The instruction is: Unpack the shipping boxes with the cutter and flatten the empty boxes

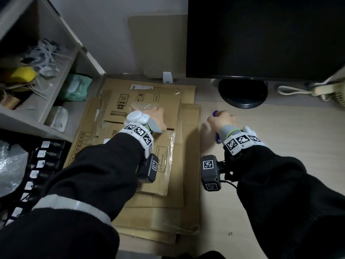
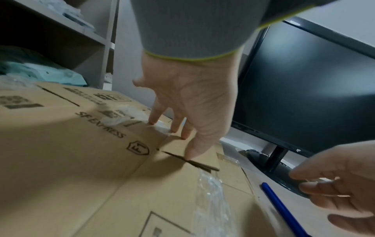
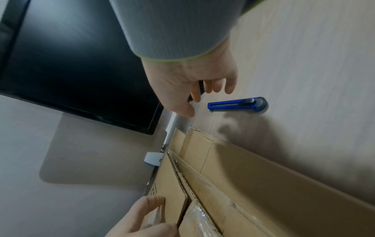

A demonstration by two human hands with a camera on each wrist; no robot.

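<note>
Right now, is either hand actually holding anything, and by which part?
Nothing is held. The left hand presses straight fingers on the flattened cardboard. The right hand hovers open above the blue cutter lying on the desk.

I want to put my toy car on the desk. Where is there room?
The bare desk right of the flattened boxes and nearer than the monitor stand is free, past the blue cutter under the right hand. The left side is crowded: the left hand presses on the cardboard.
</note>
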